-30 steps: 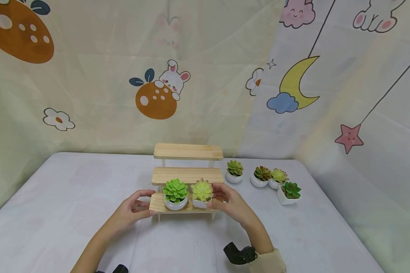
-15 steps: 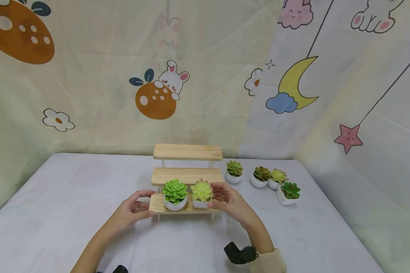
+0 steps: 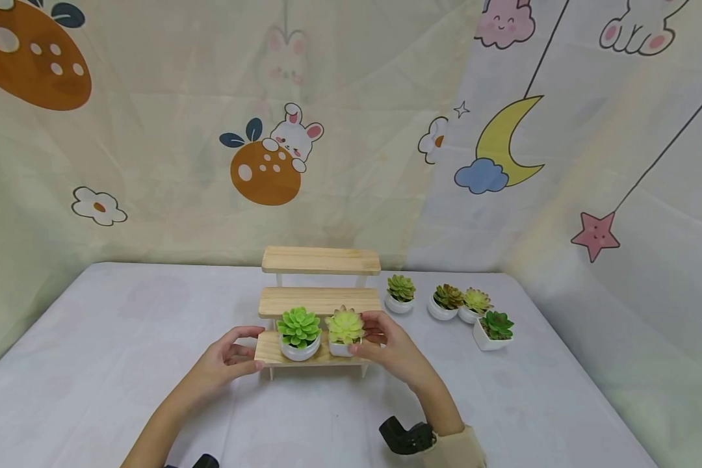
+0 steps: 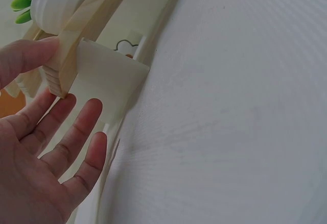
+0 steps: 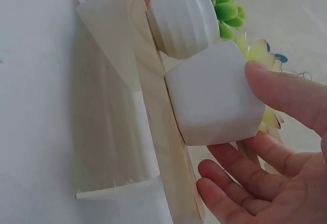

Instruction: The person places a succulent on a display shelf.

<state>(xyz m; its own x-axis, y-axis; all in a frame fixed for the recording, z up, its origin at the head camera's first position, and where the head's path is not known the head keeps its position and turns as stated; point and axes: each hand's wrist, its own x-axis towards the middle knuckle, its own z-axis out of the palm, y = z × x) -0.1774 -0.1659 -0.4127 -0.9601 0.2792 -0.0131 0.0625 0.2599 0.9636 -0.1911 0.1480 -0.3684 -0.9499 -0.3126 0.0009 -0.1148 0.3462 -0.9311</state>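
Observation:
A three-tier wooden plant stand (image 3: 318, 301) stands on the white table. On its lowest shelf sit a bright green succulent in a round white pot (image 3: 300, 335) and, to the right, a yellow-green succulent in a square white pot (image 3: 345, 331). My left hand (image 3: 228, 356) pinches the left end of that shelf; in the left wrist view the thumb is above the board (image 4: 76, 40) and fingertips touch from below. My right hand (image 3: 392, 344) holds the square pot (image 5: 217, 96), thumb on one side and fingers on another, the pot's base against the shelf.
To the right of the stand are a green succulent (image 3: 400, 294), a reddish-green one (image 3: 444, 302), a yellow-green one (image 3: 476, 305) and a dark green one in a square pot (image 3: 494, 330). A printed cloth (image 3: 351, 214) hangs behind the table (image 3: 152, 325).
My right hand has shifted slightly left, its thumb now further across the square pot's front. The left hand stays at the shelf's end.

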